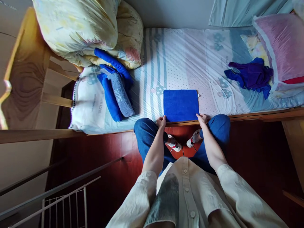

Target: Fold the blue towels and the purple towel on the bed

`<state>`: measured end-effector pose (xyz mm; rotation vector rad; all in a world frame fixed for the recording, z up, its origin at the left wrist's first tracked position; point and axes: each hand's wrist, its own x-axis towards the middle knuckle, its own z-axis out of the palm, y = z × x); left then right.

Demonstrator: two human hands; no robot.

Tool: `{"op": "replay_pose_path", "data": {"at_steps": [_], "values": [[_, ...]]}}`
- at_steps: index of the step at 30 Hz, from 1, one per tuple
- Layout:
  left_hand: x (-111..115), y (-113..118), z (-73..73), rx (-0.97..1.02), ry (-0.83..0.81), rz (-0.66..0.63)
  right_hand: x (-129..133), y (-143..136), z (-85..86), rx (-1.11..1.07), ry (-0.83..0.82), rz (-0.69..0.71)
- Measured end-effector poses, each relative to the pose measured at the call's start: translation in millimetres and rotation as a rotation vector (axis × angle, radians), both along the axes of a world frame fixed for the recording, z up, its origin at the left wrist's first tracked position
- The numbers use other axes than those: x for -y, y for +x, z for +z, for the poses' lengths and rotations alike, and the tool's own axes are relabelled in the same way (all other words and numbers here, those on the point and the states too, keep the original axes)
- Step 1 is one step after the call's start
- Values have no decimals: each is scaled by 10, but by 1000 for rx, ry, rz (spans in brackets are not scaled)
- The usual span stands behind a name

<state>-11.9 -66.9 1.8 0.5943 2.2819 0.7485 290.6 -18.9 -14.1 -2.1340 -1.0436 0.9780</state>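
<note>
A blue towel (180, 104) lies flat as a neat rectangle at the near edge of the bed, with a small white tag on its right side. My left hand (161, 121) is closed on its near left corner. At the near right corner my right hand (201, 119) pinches the cloth between thumb and fingers. Both hands rest low by the mattress edge, next to my knees.
Left on the bed (152, 72) are rolled blue towels (109, 98) and a grey-blue rolled towel (120, 94), beside a floral quilt (78, 28). Crumpled purple and blue cloths (253, 74) lie right, near a pink pillow (282, 44). A metal rack (64, 202) stands lower left.
</note>
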Motion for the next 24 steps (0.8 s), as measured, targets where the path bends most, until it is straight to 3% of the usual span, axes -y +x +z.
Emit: {"op": "replay_pose_path", "data": {"at_steps": [15,24], "values": [[-47,-28,-22,46,14,66,-9,-113,126,49,-29,-102],[-84,-35,-112,-7,12,96,-136,-130,55,81,-131,-108]]}}
